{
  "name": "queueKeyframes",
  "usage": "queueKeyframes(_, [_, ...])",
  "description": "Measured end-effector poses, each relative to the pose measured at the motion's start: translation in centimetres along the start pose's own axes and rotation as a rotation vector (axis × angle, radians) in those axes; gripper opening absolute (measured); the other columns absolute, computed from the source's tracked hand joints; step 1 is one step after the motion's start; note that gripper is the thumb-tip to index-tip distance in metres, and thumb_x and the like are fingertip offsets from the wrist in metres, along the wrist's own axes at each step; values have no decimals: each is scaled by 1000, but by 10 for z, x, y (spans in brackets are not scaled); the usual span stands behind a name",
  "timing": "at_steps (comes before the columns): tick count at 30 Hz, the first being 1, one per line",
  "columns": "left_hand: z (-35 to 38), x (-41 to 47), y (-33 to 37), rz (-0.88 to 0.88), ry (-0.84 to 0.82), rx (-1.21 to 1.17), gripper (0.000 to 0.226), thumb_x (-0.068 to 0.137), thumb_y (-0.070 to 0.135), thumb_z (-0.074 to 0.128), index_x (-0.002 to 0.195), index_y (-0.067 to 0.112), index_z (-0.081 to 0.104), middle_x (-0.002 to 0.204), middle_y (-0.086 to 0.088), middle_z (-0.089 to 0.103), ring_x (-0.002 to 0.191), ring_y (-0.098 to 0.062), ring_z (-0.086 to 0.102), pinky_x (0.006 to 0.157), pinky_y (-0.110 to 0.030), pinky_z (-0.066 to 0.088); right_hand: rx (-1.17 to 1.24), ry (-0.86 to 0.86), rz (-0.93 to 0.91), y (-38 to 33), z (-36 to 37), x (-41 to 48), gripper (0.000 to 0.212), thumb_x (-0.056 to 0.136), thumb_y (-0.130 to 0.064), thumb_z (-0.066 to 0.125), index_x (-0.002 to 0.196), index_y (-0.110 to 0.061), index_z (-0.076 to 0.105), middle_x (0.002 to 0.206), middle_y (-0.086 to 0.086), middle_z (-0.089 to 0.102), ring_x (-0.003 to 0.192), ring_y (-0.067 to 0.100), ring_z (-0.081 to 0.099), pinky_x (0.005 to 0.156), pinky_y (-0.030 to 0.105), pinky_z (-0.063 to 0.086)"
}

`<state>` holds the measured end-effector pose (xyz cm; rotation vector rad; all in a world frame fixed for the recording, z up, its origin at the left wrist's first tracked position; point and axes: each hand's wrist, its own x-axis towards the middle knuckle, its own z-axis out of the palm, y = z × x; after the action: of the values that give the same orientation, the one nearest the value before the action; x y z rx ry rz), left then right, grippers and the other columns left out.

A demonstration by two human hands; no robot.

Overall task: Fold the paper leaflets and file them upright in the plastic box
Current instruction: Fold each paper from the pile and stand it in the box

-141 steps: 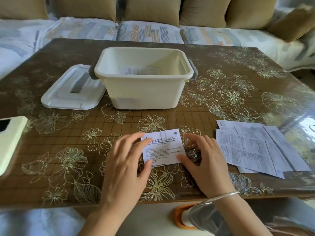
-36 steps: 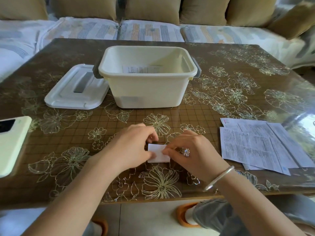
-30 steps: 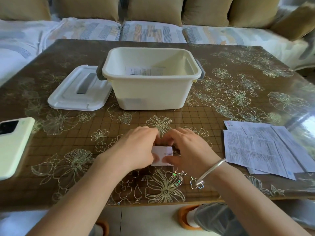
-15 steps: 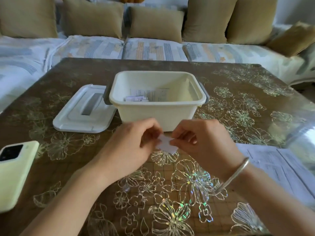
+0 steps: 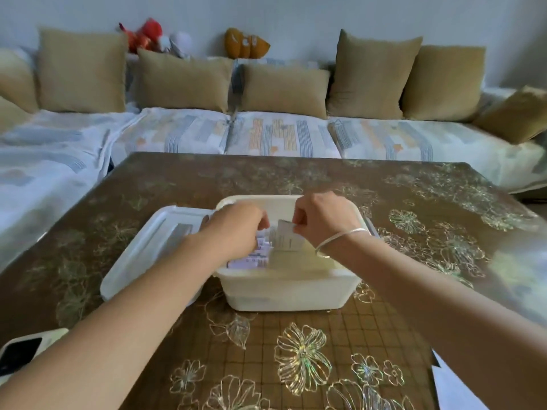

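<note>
The cream plastic box [image 5: 284,288] stands on the table in front of me. Both my hands are over its opening. My right hand [image 5: 322,217] pinches a small folded leaflet [image 5: 287,238] by its top edge and holds it upright inside the box. My left hand [image 5: 236,229], fingers curled, reaches down among several folded leaflets [image 5: 251,260] standing on the box's left side; whether it grips one is hidden. A corner of the unfolded leaflets [image 5: 453,389] shows at the bottom right.
The box's white lid [image 5: 148,247] lies flat against the box's left side. A pale green phone [image 5: 26,350] lies at the near left table edge. A sofa with tan cushions [image 5: 284,90] runs behind the table.
Both hands lifted the folded leaflet off the table and carried it forward into the box. My view has tilted up and moved closer to the box.
</note>
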<state>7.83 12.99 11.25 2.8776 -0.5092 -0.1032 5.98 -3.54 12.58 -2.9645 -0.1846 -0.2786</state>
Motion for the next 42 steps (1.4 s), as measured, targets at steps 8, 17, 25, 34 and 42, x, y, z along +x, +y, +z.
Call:
queueKeyframes(8, [8, 17, 9, -8, -139, 183, 38, 87, 0, 52, 115, 21, 66, 93, -2, 57, 83, -23, 54, 69, -30, 41, -164, -105, -111, -5, 31, 23, 21, 87, -7, 52, 101, -14, 67, 98, 10, 68, 89, 32, 64, 71, 33, 52])
queueKeyframes(17, [12, 19, 7, -52, -168, 161, 42, 85, -3, 53, 116, 20, 67, 107, -5, 65, 93, -25, 62, 80, -35, 53, -271, -150, -121, -20, 26, 23, 21, 92, -5, 48, 108, -3, 61, 108, 16, 64, 101, 35, 61, 64, 32, 38])
queueKeyframes(25, [6, 14, 12, 20, -137, 295, 24, 89, -1, 50, 103, 12, 64, 81, -2, 45, 84, -25, 52, 70, -32, 39, -157, -213, -145, -27, 40, 34, 19, 90, -6, 48, 98, -11, 65, 101, 11, 64, 96, 33, 61, 65, 32, 40])
queueKeyframes(34, [-26, -4, -23, 161, 210, 239, 48, 84, 1, 48, 116, 33, 67, 114, 5, 64, 111, -20, 51, 96, -32, 37, -3, -258, -237, -21, 69, 49, 30, 84, -2, 49, 92, -20, 72, 89, 9, 68, 83, 32, 62, 65, 27, 44])
queueKeyframes(42, [-10, -31, -34, 257, 481, 131, 43, 64, -15, 62, 87, 19, 76, 84, 2, 72, 84, -26, 62, 83, -41, 45, 45, -275, -320, -19, 70, 46, 41, 85, 2, 51, 114, -23, 65, 107, 2, 65, 95, 26, 63, 84, 36, 51])
